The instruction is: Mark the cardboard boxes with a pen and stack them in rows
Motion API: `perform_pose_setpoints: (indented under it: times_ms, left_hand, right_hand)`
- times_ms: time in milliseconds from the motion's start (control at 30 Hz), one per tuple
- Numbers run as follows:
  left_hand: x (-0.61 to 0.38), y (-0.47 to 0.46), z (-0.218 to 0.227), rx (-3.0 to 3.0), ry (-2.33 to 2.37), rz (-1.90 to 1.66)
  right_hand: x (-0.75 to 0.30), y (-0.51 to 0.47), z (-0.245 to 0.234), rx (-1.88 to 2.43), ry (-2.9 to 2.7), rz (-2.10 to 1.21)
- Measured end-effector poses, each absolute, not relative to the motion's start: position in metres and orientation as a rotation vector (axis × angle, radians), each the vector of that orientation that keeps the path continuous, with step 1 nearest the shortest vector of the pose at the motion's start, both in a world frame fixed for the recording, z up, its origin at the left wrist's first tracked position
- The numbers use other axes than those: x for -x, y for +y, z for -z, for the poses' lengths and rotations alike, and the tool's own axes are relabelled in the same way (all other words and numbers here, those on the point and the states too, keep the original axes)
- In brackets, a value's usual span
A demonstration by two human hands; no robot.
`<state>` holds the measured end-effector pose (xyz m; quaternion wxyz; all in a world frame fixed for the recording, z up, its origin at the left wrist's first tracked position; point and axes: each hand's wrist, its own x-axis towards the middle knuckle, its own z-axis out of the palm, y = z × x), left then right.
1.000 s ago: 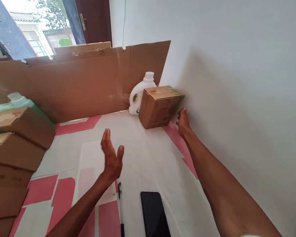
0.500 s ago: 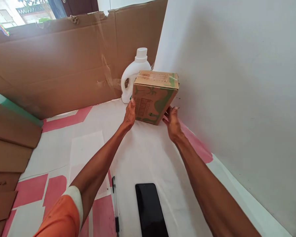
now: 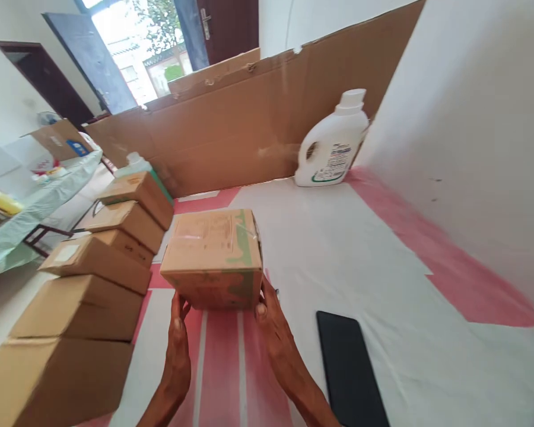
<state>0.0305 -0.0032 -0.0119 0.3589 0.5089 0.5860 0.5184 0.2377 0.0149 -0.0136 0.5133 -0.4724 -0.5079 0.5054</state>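
Observation:
A small taped cardboard box (image 3: 213, 255) with green print is held between my two hands above the white and pink table cover (image 3: 338, 249). My left hand (image 3: 178, 350) grips its lower left side, fingers curled under the bottom edge. My right hand (image 3: 273, 326) grips its lower right corner, thumb against the front face. The box sits close to me, near the middle of the view.
A row of several similar cardboard boxes (image 3: 93, 267) lines the left edge. A white detergent bottle (image 3: 331, 145) stands at the back by the wall, before an upright cardboard sheet (image 3: 231, 124). A black phone (image 3: 349, 367) lies at the right of my hands.
The box has come away from the back corner by the wall and bottle toward me, carried in both hands. The view has swung left, showing the row of boxes.

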Motion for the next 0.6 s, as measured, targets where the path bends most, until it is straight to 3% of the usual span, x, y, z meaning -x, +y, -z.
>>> perform_pose_setpoints:
  times_ms: [133, 367, 600]
  left_hand:
    - [0.012, -0.050, 0.036, -1.232, 1.515, -1.354]
    - [-0.004, -0.023, 0.038, -1.276, 1.497, -1.373]
    - [0.013, -0.061, 0.005, -1.597, 1.578, -1.315]
  right_hand:
    - [-0.209, -0.020, 0.020, 1.176, -1.290, -1.319]
    - [-0.195, -0.001, 0.046, 1.264, -1.411, -1.090]
    - [-0.205, -0.025, -0.002, 1.305, -1.468, -0.758]
